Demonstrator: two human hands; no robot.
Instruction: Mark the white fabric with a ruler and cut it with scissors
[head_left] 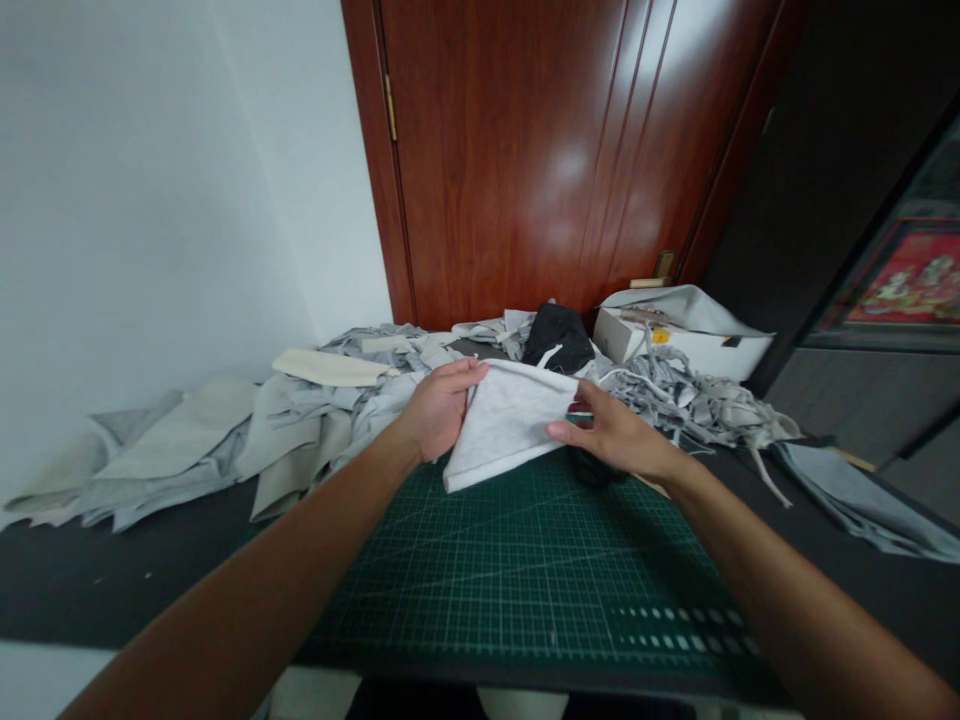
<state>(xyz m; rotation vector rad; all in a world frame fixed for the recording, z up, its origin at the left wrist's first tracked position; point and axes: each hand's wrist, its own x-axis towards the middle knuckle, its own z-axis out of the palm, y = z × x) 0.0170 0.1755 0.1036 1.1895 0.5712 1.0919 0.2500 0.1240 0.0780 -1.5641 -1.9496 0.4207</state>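
Observation:
Between my two hands a light grey piece of fabric (514, 415) is held up over the green cutting mat (502, 560). Its lower edge shows a folded, hem-like band. My left hand (444, 405) pinches the upper left corner, thumb on top. My right hand (600, 425) grips the right edge, with thumb in front and fingers behind, partly hidden. Under the right hand lies a dark object that I cannot make out.
Grey and cream fabric pieces (300, 410) are heaped along the left and back. A black cloth item (559, 338) lies behind the hands. At the back right stand a white box (690, 350) and a tangle of grey strips (675, 390). Folded grey fabric (862, 500) lies far right.

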